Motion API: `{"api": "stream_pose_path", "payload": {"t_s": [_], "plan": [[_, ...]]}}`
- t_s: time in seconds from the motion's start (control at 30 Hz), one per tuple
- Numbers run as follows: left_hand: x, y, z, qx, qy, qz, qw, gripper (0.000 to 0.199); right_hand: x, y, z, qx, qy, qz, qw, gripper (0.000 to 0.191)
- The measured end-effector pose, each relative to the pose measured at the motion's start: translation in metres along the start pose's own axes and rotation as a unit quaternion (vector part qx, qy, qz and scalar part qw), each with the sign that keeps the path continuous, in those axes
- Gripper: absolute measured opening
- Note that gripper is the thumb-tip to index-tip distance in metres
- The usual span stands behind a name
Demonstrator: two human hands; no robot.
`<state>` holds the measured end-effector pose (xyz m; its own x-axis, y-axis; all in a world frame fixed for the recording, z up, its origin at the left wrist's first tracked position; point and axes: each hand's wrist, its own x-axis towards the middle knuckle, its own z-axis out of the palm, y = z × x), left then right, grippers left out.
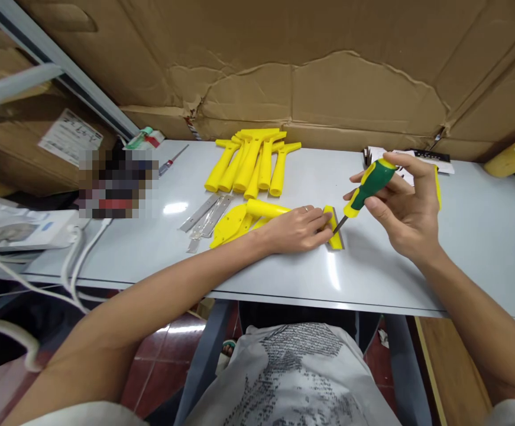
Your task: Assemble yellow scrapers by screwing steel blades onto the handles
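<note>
My left hand (301,229) is closed on a yellow scraper handle (266,209) that lies on the table, its fingers by the yellow head (336,234) at the right end. My right hand (410,207) grips a green and yellow screwdriver (371,186), tilted, its metal tip down at the yellow head beside my left fingertips. What lies under the tip is too small to tell. Flat yellow pieces (228,225) rest left of my left hand, next to metal blades (208,218), some in clear wrap. Several yellow T-shaped handles (250,160) are piled behind.
Cardboard boxes (292,89) stand along the back. A small screwdriver (168,164) lies at the left, near white cables (73,254). Black and white packets (421,160) lie behind my right hand. A yellow roll (514,152) sits at the back right corner.
</note>
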<state>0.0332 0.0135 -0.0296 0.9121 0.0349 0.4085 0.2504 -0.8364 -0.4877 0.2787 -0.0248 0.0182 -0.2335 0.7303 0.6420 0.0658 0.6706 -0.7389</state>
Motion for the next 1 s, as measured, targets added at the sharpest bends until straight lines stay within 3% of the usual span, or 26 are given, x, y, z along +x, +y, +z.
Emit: {"api": "stream_pose_path", "payload": {"t_s": [0.27,0.5,0.67,1.0], "plan": [[0.001,-0.004,0.001,-0.076,-0.029,-0.058,0.995,0.025,-0.002,0.009,-0.004,-0.034,0.012,0.003,0.999,0.061],[-0.003,-0.007,-0.006,-0.053,-0.035,-0.130,0.989,0.023,-0.003,0.012,-0.005,-0.033,-0.010,-0.007,0.999,0.057],[-0.010,-0.009,-0.005,-0.106,-0.072,-0.135,0.983,0.027,-0.003,0.009,-0.004,-0.064,-0.005,-0.017,0.998,0.060],[-0.008,-0.010,-0.004,-0.106,-0.082,-0.123,0.983,0.028,-0.004,0.004,0.000,-0.067,0.066,-0.038,0.995,0.064]]}}
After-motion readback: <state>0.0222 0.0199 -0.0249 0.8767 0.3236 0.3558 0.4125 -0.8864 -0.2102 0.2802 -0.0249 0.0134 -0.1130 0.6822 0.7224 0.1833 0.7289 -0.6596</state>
